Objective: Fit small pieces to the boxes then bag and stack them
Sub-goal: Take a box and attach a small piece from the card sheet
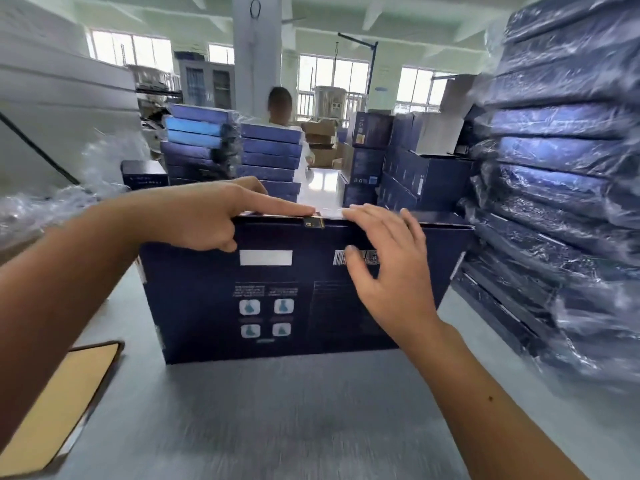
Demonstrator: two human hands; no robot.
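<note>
A flat dark navy box (284,296) stands on its long edge on the grey table, its printed back with white icons and a barcode facing me. A small gold-and-black piece (313,222) sits at the middle of the box's top edge. My left hand (207,216) rests on the top edge with its index finger stretched out, the tip pressing just beside that piece. My right hand (388,261) lies with spread fingers over the top edge and upper right face of the box, covering part of the barcode.
A tall stack of plastic-bagged navy boxes (561,188) rises close on the right. More bagged stacks (235,154) and dark cartons (412,174) stand behind the box. Loose clear plastic bags (45,202) lie at left, a tan flat board (59,403) at the near left. A person stands in the background.
</note>
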